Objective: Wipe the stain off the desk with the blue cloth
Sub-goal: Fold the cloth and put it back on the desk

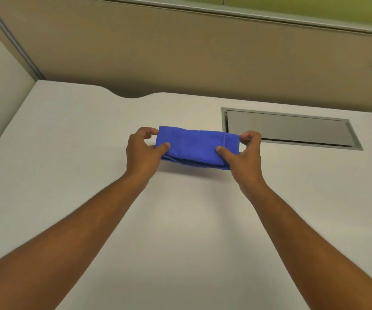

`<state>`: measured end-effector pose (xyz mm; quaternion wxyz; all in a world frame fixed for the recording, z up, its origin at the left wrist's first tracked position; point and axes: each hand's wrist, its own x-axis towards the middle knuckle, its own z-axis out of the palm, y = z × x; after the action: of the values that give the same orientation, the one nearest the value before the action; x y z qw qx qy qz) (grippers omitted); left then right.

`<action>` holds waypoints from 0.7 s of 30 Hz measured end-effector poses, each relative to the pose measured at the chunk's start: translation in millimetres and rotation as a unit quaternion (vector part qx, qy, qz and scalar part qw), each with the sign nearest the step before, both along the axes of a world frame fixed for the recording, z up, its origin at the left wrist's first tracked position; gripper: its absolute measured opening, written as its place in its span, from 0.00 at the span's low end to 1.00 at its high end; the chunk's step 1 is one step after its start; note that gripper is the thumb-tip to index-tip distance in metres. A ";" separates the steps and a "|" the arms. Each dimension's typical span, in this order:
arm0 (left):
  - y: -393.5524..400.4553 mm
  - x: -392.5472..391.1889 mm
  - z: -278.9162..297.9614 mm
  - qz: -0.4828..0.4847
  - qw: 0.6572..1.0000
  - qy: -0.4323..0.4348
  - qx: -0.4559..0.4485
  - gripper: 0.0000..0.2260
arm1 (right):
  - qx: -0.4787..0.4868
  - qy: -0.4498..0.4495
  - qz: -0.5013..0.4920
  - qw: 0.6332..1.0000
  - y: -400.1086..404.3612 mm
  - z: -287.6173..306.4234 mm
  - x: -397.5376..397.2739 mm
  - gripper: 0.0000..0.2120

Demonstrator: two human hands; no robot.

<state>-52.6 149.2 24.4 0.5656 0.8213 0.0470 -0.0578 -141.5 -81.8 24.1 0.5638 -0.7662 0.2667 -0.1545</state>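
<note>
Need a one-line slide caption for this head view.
Both hands, left hand and right hand, hold a folded blue cloth over the desk.

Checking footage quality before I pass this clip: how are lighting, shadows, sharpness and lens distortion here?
Head view: soft, even light with no glare on the desk; a faint shadow lies beneath the blue cloth held between left hand and right hand; the image is slightly soft overall; wide-angle bending curves the partition edges.

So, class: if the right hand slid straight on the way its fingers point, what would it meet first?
The right hand already pinches the blue cloth, so it meets that first. Its fingers point leftward along the cloth toward the left hand, probably next; depth is unclear.
</note>
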 end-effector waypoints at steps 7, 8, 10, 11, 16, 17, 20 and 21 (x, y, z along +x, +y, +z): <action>-72.4 75.0 -4.9 -0.007 0.995 -0.089 0.043 0.10 | -0.129 -0.051 0.033 0.990 -58.2 -10.0 86.7 0.08; -79.3 85.7 -7.0 -0.005 0.994 -0.098 0.049 0.09 | -0.141 -0.044 0.040 0.988 -63.2 -10.5 98.2 0.07; -92.0 105.3 -12.2 -0.002 0.991 -0.119 0.065 0.08 | -0.159 -0.040 0.048 0.985 -71.7 -12.1 119.9 0.06; -97.6 113.7 -15.0 -0.006 0.989 -0.129 0.073 0.08 | -0.164 -0.039 0.053 0.984 -75.5 -13.1 129.6 0.06; -116.1 144.0 -29.1 -0.047 0.982 -0.148 0.104 0.09 | -0.202 -0.005 0.072 0.977 -89.7 -23.2 166.4 0.09; -117.9 147.2 -33.0 -0.061 0.981 -0.148 0.114 0.09 | -0.207 0.001 0.072 0.976 -93.3 -26.1 170.1 0.09; -120.2 157.0 -45.0 -0.114 0.967 -0.151 0.169 0.11 | -0.270 0.038 0.111 0.956 -103.2 -39.8 177.8 0.12; -120.5 158.9 -48.0 -0.131 0.961 -0.153 0.192 0.11 | -0.291 0.048 0.126 0.947 -106.8 -44.3 179.5 0.14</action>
<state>106.3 28.7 -23.5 0.3852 0.9125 -0.1374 0.0048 38.1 -188.6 -20.2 0.3178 -0.9308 0.1383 -0.1164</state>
